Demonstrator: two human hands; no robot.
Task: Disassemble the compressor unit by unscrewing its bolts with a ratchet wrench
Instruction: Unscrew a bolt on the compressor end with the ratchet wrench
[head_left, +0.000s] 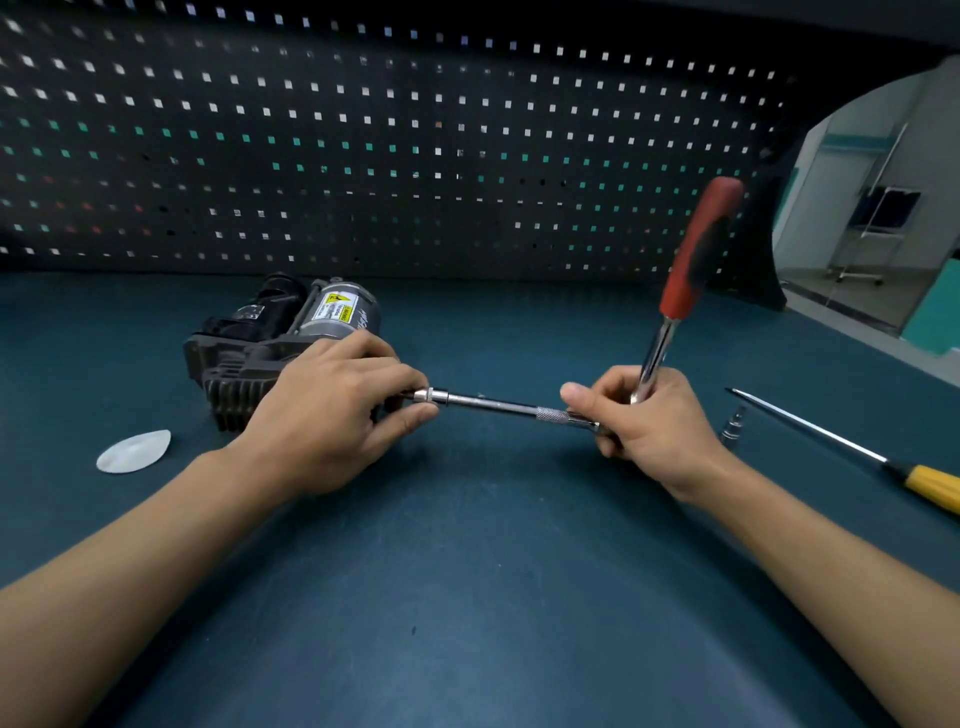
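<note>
Broadly, the teal desk (467, 597) fills the lower frame, and the compressor unit (244, 358) sits on it at centre left, just behind the left hand (332, 415). At centre right the ratchet wrench (691, 260) points its red handle upward, its steel shank gripped by the right hand (654, 415). From there the extension bar (498, 405) runs nearly level leftward toward the compressor, and the left fingers pinch the socket (436, 396) at its tip. Whether the socket meets a bolt is hidden.

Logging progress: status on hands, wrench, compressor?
Left hand pinches extension socket; right hand grips ratchet wrench. Compressor unit behind left hand, bolt contact hidden. Screwdriver lies aside.
</note>
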